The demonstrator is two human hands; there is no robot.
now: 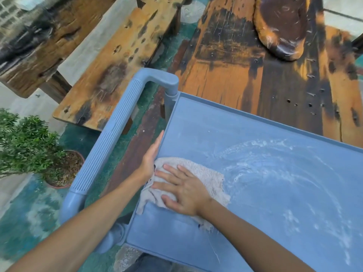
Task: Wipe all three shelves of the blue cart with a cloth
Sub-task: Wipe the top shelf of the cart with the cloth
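Observation:
The blue cart's top shelf (265, 193) fills the lower right, streaked with white powdery smears. A beige terry cloth (208, 173) lies at the shelf's left end, partly draped over the rim. My right hand (182, 191) presses flat on the cloth with fingers spread, pointing left. My left hand (152, 156) rests flat against the outside of the shelf's left rim, fingers straight, touching the cloth's edge. The cart's ribbed blue handle (110, 134) runs along the left. The two lower shelves are hidden under the top one.
A worn wooden table (255, 75) stands right behind the cart, with a dark wooden slab (282, 28) on it. A wooden bench (117, 61) is at upper left. A potted green shrub (29, 146) sits on the floor left of the handle.

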